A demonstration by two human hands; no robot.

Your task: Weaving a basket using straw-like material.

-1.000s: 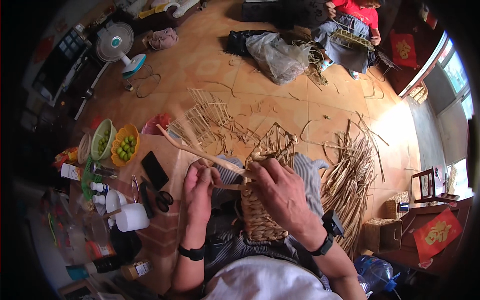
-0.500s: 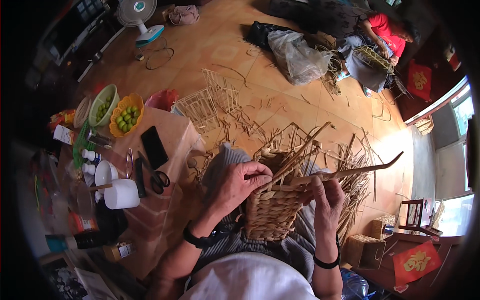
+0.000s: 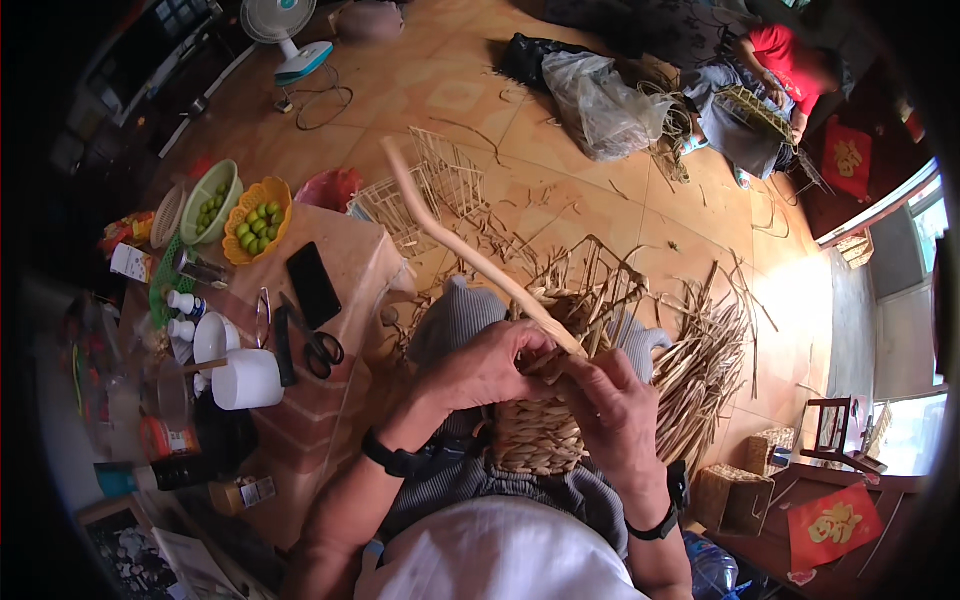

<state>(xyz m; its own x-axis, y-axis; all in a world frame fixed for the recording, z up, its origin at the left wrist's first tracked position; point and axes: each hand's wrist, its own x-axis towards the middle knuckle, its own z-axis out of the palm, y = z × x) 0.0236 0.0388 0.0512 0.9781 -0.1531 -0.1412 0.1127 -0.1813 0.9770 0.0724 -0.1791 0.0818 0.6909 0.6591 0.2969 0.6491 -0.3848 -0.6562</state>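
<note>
On my lap stands a woven basket of braided dry plant strands, with loose ends sticking up around its far rim. My left hand is closed at the basket's near rim, its thumb and fingers pinching a strand. Beside it, my right hand pinches the lower end of a long, pale, flat strand, which slants up and away to the left past my left hand. The fingers of both hands nearly meet over the rim and hide the part of the weave between them.
A bundle of dry strands lies right of my knees. On the table at left are scissors, a phone, a white cup and a yellow fruit bowl. A wire frame stands beyond; a person in red works at far right.
The long strand has swung from pointing right to pointing up and left. My right hand has moved left, close to my left hand at the rim.
</note>
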